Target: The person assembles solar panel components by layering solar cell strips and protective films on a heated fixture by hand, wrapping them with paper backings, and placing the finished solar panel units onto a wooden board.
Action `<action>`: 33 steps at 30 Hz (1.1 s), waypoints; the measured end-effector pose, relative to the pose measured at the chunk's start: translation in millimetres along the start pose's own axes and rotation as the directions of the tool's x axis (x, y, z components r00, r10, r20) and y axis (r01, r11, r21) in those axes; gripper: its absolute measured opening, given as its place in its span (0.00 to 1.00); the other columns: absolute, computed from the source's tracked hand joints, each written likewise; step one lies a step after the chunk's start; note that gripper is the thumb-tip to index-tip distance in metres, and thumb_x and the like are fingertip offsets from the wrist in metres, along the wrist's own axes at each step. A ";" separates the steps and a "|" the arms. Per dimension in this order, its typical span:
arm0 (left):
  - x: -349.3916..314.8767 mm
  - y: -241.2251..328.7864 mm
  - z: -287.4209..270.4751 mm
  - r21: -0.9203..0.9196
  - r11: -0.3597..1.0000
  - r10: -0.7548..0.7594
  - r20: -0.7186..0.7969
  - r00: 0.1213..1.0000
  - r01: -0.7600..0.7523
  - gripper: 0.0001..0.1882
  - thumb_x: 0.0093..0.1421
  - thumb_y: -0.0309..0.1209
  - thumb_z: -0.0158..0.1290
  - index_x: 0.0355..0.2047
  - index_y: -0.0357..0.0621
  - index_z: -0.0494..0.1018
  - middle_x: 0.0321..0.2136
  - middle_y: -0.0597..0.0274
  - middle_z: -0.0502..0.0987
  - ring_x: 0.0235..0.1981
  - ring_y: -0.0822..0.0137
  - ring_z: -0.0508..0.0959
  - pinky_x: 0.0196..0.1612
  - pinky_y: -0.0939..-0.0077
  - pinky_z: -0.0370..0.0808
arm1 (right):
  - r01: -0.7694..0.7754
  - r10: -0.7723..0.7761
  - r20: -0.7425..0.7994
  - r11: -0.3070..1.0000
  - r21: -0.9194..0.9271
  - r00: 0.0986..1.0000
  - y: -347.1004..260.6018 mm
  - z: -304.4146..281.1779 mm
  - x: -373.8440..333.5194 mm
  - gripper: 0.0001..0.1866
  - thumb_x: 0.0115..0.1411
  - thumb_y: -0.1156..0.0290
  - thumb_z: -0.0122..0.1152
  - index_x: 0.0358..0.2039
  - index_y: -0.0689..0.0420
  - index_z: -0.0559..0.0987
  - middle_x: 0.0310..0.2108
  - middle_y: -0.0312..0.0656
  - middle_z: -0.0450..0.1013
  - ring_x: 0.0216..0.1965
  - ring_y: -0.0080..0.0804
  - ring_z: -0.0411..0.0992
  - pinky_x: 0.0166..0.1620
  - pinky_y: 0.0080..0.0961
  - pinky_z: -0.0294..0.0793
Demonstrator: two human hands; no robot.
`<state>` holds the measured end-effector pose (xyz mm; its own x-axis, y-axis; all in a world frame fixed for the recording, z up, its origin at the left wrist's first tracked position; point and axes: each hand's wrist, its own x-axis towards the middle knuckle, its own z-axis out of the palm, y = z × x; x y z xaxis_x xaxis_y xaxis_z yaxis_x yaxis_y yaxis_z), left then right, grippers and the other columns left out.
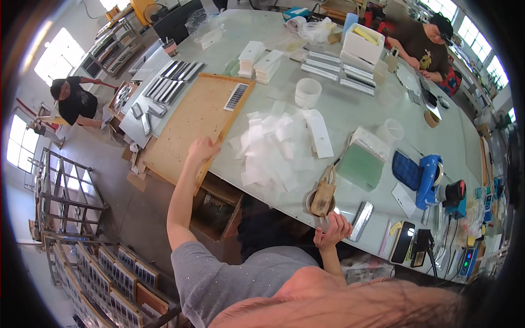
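1. Left hand (203, 150) is placed at the right edge of the tan wooden board (186, 120), fingers curled narrow; whether anything is pinched cannot be told
2. Board is laid at the left of the pale tabletop (459, 136); a dark gridded panel (236, 97) is set near its far right corner
3. Right hand (333, 229) is held at the near table edge, fingers bent; its grip cannot be told
4. Just beyond it, a brown wooden-looking tool (322, 199) is seen over a round dish; a silver metal bar (361, 221) is laid just to its right
5. Translucent white sheets (268, 142) are heaped between the hands, farther in; a green block (361, 167) is placed right of them
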<state>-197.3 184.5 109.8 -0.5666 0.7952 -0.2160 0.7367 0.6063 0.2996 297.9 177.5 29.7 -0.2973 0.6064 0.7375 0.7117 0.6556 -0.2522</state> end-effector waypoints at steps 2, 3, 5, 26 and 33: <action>-5.4 -4.0 8.7 -0.028 0.999 0.023 -0.158 0.987 -0.028 0.16 0.51 0.41 0.57 0.31 0.41 0.77 0.32 0.45 0.79 0.38 0.50 0.80 0.42 0.60 0.76 | -0.034 0.033 0.024 0.998 0.054 0.999 -3.9 -2.6 4.4 0.28 0.63 0.48 0.44 0.49 0.59 0.74 0.49 0.44 0.71 0.53 0.44 0.64 0.59 0.44 0.53; -4.8 -11.5 16.3 -0.043 0.997 0.053 -0.274 0.960 -0.067 0.13 0.52 0.39 0.57 0.30 0.41 0.77 0.31 0.46 0.79 0.36 0.51 0.80 0.41 0.60 0.76 | -0.054 0.051 0.032 0.994 0.091 0.998 -3.6 -4.4 7.5 0.28 0.63 0.48 0.44 0.49 0.59 0.74 0.50 0.44 0.70 0.53 0.45 0.64 0.59 0.45 0.53; -8.2 -15.7 22.9 -0.099 0.988 0.075 -0.369 0.926 -0.119 0.12 0.54 0.36 0.57 0.30 0.39 0.76 0.27 0.48 0.79 0.32 0.51 0.80 0.37 0.61 0.76 | -0.109 0.102 0.049 0.982 0.152 0.994 -6.1 -10.9 26.0 0.24 0.59 0.52 0.51 0.48 0.57 0.75 0.51 0.44 0.69 0.54 0.46 0.63 0.59 0.45 0.54; -147.0 192.8 64.3 -0.973 0.160 0.457 -0.075 0.886 -0.165 0.29 0.62 0.17 0.52 0.63 0.34 0.59 0.36 0.54 0.81 0.31 0.72 0.80 0.39 0.78 0.78 | -0.462 0.381 0.262 0.702 0.542 0.887 161.0 -11.6 168.9 0.10 0.57 0.74 0.63 0.40 0.52 0.77 0.31 0.33 0.78 0.33 0.20 0.71 0.43 0.24 0.65; -164.0 196.9 91.4 -0.953 0.245 0.470 -0.043 0.881 -0.177 0.27 0.67 0.20 0.43 0.66 0.42 0.56 0.35 0.58 0.81 0.24 0.79 0.75 0.30 0.82 0.75 | -0.774 0.418 0.656 0.257 0.578 0.629 64.4 0.3 128.8 0.29 0.57 0.78 0.62 0.58 0.54 0.64 0.28 0.40 0.77 0.32 0.22 0.75 0.41 0.20 0.71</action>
<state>74.4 174.5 119.3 -0.1688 0.9856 -0.0095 -0.0706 -0.0025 0.9975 305.3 298.0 108.2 -0.3063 0.9505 -0.0527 0.0449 -0.0409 -0.9982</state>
